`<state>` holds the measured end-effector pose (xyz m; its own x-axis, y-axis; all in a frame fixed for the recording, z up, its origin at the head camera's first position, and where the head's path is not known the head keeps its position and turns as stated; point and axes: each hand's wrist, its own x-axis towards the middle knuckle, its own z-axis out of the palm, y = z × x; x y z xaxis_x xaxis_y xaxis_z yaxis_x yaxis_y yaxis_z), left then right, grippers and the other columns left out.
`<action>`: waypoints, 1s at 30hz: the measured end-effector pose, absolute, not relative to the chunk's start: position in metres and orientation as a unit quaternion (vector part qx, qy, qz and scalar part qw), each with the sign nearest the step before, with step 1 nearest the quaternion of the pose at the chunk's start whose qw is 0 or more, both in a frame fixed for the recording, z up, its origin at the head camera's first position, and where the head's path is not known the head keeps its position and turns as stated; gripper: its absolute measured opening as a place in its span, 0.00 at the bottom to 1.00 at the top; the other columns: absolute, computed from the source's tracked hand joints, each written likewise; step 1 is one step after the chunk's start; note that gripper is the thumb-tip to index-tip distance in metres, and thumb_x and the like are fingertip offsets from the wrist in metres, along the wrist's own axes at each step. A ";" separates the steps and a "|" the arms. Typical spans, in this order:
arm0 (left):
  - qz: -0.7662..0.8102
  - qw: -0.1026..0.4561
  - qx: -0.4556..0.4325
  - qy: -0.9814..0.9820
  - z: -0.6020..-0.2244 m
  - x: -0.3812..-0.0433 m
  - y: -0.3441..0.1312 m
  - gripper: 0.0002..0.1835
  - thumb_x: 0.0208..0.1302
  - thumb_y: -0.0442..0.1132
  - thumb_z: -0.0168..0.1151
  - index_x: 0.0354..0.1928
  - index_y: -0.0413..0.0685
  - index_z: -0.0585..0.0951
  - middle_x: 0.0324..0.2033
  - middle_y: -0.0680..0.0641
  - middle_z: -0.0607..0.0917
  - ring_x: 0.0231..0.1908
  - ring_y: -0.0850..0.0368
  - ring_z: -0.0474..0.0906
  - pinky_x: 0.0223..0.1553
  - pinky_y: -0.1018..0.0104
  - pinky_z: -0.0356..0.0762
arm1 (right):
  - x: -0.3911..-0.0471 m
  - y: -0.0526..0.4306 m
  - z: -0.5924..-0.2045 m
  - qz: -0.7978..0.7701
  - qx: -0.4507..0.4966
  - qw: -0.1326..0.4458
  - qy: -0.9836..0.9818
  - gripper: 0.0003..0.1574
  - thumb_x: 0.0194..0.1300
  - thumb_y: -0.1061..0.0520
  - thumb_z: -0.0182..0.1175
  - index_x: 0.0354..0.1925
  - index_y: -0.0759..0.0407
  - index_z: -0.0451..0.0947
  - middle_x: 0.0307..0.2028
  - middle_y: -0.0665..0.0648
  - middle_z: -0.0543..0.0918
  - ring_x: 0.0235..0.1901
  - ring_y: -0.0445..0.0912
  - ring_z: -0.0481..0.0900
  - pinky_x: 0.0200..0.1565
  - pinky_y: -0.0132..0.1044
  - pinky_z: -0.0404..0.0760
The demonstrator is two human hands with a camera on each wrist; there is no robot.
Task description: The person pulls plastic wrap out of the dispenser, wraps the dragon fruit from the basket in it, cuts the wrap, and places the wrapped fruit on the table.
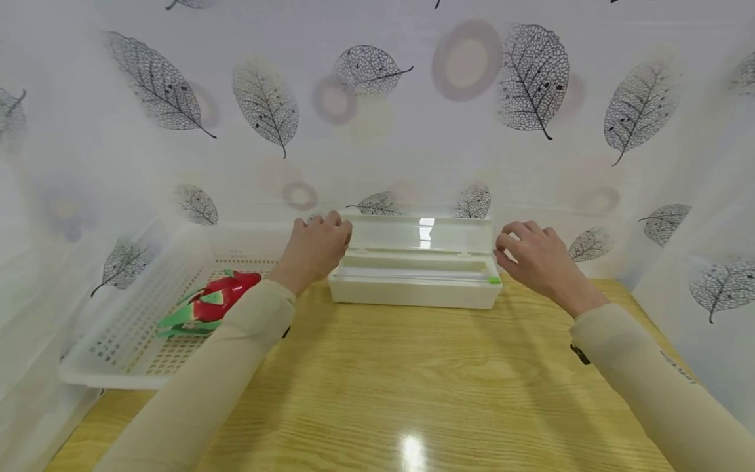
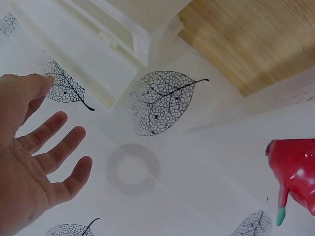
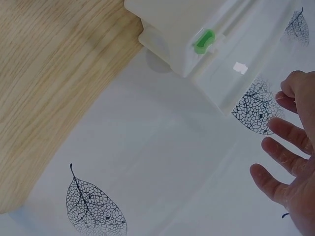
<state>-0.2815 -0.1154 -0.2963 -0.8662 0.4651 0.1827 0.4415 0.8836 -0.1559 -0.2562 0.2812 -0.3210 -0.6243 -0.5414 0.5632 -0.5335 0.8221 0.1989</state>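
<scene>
A long white plastic-wrap dispenser box (image 1: 413, 293) stands on the table with its hinged, see-through lid (image 1: 383, 233) raised. A pale roll (image 1: 413, 272) lies along its inside, and a green slide cutter (image 1: 494, 280) sits at the right end. My left hand (image 1: 318, 246) is by the lid's left end; the left wrist view shows its fingers loosely bent, apart from the lid, holding nothing. Beyond the lid's right end, my right hand (image 1: 531, 252) also holds nothing. Its fingers (image 3: 283, 160) are spread and slightly bent in the right wrist view.
To the left stands a white perforated plastic basket (image 1: 88, 379), with red dragon fruit (image 1: 215, 301) with green tips inside. A white sheet printed with leaves (image 1: 366, 151) hangs behind and beside the wood-grain table (image 1: 425, 373).
</scene>
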 end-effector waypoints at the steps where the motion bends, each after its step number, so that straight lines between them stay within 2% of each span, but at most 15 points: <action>1: 0.054 0.110 -0.235 -0.964 -0.296 -0.281 -0.115 0.09 0.78 0.45 0.55 0.51 0.49 0.77 0.51 0.43 0.79 0.46 0.42 0.79 0.49 0.40 0.79 | -0.256 0.282 -0.321 -0.007 0.299 0.317 -0.900 0.04 0.61 0.62 0.68 0.34 0.58 0.81 0.43 0.63 0.84 0.43 0.64 0.82 0.30 0.59 0.79; 15: 0.036 0.106 -0.228 -0.967 -0.289 -0.284 -0.114 0.09 0.78 0.45 0.55 0.51 0.49 0.77 0.52 0.42 0.79 0.47 0.42 0.79 0.52 0.37 0.78 | -0.256 0.283 -0.318 0.003 0.297 0.322 -0.899 0.05 0.61 0.62 0.69 0.34 0.57 0.81 0.42 0.63 0.84 0.43 0.64 0.82 0.31 0.59 0.79; 30: 0.034 0.118 -0.234 -0.964 -0.287 -0.286 -0.115 0.08 0.77 0.43 0.56 0.49 0.49 0.77 0.52 0.42 0.79 0.47 0.42 0.80 0.49 0.38 0.80 | -0.258 0.284 -0.317 0.017 0.296 0.335 -0.894 0.05 0.60 0.62 0.70 0.33 0.57 0.81 0.42 0.63 0.84 0.42 0.65 0.82 0.29 0.59 0.79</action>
<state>-0.2856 -0.1146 -0.2870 -0.8623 0.4600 0.2118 0.4442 0.8879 -0.1200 -0.2581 0.2843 -0.3168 -0.5997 -0.5178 0.6102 -0.5411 0.8241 0.1675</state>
